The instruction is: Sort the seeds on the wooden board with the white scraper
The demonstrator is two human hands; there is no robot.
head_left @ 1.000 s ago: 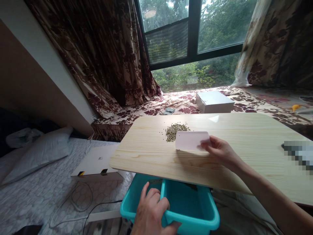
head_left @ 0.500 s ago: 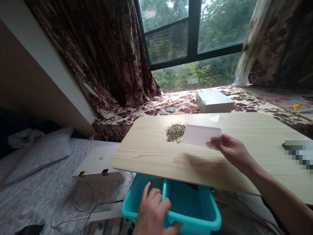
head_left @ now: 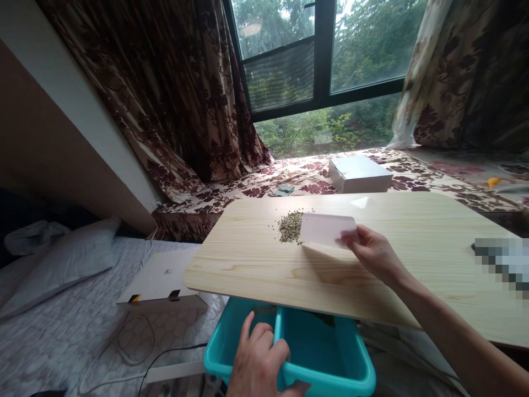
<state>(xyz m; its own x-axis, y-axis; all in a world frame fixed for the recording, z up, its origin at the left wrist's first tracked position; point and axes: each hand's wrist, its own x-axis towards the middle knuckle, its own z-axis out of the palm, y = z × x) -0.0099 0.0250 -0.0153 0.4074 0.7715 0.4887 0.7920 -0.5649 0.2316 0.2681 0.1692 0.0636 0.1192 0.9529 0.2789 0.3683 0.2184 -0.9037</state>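
My right hand (head_left: 374, 251) grips a thin, whitish plastic sheet (head_left: 326, 227) by its right end. The sheet's left edge meets a pile of small green beans (head_left: 290, 226), which look like mung beans, with several strays scattered around it. Both lie on a light wooden tabletop (head_left: 256, 270). Below the table's near edge, my left hand (head_left: 261, 355) is closed on the near rim and divider of a teal two-compartment bin (head_left: 347, 375), its index finger raised. The far part of the bin sits under the tabletop, and something dark shows at the back of its right compartment.
A white box (head_left: 159, 278) lies on the bed (head_left: 99, 331) at left, with cables nearby. On the window ledge stand a silvery-white box (head_left: 361, 171) and a small folded grey-green cloth (head_left: 284, 190). A blurred-out object (head_left: 502, 262) lies on the table's right side.
My right hand has moved the sheet left, and the bean pile now looks narrower at its right side. My left hand has kept its hold on the bin.
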